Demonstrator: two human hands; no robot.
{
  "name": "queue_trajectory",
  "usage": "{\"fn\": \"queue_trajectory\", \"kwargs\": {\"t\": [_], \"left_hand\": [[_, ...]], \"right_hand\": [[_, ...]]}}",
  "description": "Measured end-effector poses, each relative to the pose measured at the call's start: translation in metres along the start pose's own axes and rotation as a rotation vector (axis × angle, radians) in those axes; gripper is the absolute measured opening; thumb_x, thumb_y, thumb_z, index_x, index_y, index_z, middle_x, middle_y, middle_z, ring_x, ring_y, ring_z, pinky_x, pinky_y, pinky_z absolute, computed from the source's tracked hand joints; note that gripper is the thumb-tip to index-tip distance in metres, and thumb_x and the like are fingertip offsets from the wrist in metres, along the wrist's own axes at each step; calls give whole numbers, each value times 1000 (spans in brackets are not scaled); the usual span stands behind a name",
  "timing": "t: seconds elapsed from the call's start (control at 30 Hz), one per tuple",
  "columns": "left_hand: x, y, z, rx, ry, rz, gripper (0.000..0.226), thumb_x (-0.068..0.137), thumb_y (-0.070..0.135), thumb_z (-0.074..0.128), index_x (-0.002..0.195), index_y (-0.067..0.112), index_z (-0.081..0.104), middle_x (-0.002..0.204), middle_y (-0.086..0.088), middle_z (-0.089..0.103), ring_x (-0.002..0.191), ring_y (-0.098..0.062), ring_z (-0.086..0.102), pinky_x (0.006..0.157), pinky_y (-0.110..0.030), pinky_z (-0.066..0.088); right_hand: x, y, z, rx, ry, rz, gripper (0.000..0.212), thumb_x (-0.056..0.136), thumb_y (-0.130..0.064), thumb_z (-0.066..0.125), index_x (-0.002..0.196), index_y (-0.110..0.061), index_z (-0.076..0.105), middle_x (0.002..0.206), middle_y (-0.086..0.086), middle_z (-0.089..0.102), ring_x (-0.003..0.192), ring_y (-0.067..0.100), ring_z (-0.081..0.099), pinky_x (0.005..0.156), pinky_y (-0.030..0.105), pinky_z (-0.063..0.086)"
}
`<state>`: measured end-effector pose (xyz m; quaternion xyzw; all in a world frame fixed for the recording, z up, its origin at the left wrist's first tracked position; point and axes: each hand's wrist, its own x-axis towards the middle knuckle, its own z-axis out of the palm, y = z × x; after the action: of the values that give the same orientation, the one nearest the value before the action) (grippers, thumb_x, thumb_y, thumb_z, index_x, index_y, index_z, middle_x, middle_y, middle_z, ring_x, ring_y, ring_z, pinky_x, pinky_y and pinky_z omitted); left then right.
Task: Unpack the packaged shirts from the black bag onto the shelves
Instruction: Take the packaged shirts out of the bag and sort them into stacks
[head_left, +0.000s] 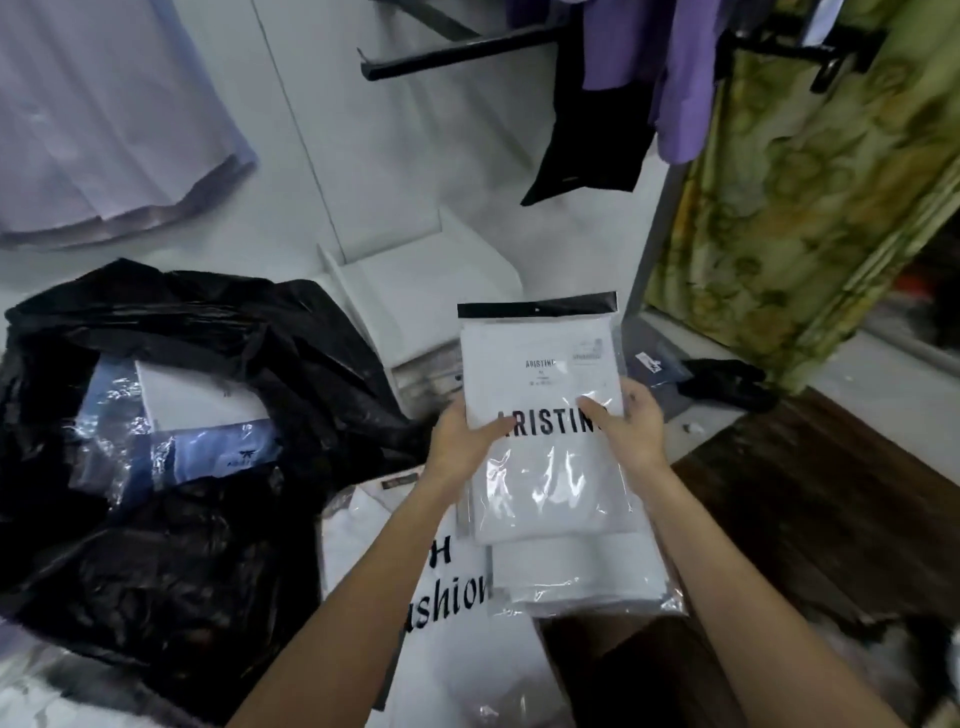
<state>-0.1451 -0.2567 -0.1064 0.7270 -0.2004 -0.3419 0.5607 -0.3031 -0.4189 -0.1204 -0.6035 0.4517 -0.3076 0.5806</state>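
Holding a white packaged shirt (540, 415) up in the middle, clear plastic sleeve with a black strip along the far edge. "ARISTINO" in big black letters across it, partly covered by thumbs, plus a smaller "ARISTINO" label higher up and a tiny sticker near the far right corner, too small to read.

Left hand (460, 441) gripping the left edge, thumb laid over the front, fingers tucked behind. Right hand (631, 426) doing the same on the right edge, thumb on the print. So both clamped on the same pack, hands apart, one per side.

More white packs (576, 571) stacked right underneath, nearer.

White shopping bag (447, 587) just left of that stack, black lettering showing "H" and "ashion", rest hidden by the left forearm.

Black bag (171, 415) sprawled open on the left, well apart from the held pack. Inside: a white pack and a blue packaged shirt (218, 449) with a small dark logo, text unreadable.

White shelf unit (415, 291) just beyond the held pack. Purple and black clothes (649, 78) hanging far right, green patterned curtain (810, 182) beside them.
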Motion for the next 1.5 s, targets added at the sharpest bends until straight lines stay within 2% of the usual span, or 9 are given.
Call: {"fn": "queue_trajectory", "kwargs": {"t": [0.17, 0.33, 0.43, 0.73, 0.93, 1.07, 1.17, 1.27, 1.5], "left_hand": [[8, -65, 42, 144, 54, -90, 50, 72, 25, 90, 115, 12, 69, 108, 0, 76, 95, -16, 74, 87, -42, 62], [33, -119, 38, 372, 150, -50, 68, 57, 59, 89, 113, 25, 70, 111, 1, 70, 102, -14, 66, 91, -39, 59], [36, -107, 26, 383, 161, -17, 73, 61, 50, 88, 122, 18, 67, 114, -4, 62, 107, -14, 55, 97, -37, 52], [-2, -40, -74, 246, 450, 97, 45, 85, 26, 82, 125, 16, 64, 116, -4, 59, 97, -9, 61, 91, -34, 56], [-47, -35, -190, 151, 802, 90, 19, 91, 23, 75, 105, 13, 66, 92, 5, 68, 81, 4, 62, 74, -13, 45], [-63, -37, -259, 54, 973, 27, 22, 91, 22, 73, 107, 11, 64, 96, 1, 67, 90, -11, 63, 85, -26, 47], [-57, -35, -298, -36, 971, -89, 33, 91, 34, 73, 113, 10, 66, 106, -3, 70, 99, -19, 65, 90, -32, 51], [-39, -28, -322, -145, 953, -107, 28, 86, 43, 72, 81, 15, 71, 87, -5, 74, 85, -22, 68, 83, -35, 54], [-3, -34, -353, -86, 752, -197, 32, 72, 40, 78, 75, 8, 72, 80, -15, 77, 80, -28, 76, 88, -45, 62]], "right_hand": [[2, 65, -30, -121, 38, 181, 86, 78, -15, 89, 148, -17, 40, 125, 0, 69, 106, 18, 70, 90, 34, 58], [3, 87, -29, -405, -30, 147, 68, 75, -28, 87, 133, -18, 54, 124, -1, 57, 124, 21, 53, 105, 40, 48], [5, 71, -17, -498, -8, 94, 76, 79, -29, 85, 144, -18, 46, 131, 6, 41, 130, 27, 35, 112, 41, 35], [-10, 9, 118, -341, -325, -218, 61, 84, -33, 79, 138, -27, 53, 130, -6, 42, 133, 20, 43, 114, 41, 41], [-61, -32, 245, -288, -574, -483, 53, 88, -29, 78, 136, -22, 57, 126, -5, 51, 116, 11, 55, 103, 29, 48], [-98, -52, 312, -272, -710, -618, 52, 90, -24, 77, 137, -18, 58, 126, 1, 54, 112, 13, 56, 97, 22, 46], [-118, -62, 349, -267, -755, -644, 55, 90, -27, 77, 139, -18, 56, 126, 1, 54, 112, 9, 53, 96, 20, 46], [-130, -72, 366, -236, -747, -631, 54, 90, -24, 77, 139, -18, 56, 124, -5, 53, 110, 3, 50, 90, 6, 40], [-144, -78, 368, -378, -519, -908, 38, 84, -19, 77, 120, -18, 68, 119, 2, 47, 113, 20, 47, 97, 22, 41]]}}
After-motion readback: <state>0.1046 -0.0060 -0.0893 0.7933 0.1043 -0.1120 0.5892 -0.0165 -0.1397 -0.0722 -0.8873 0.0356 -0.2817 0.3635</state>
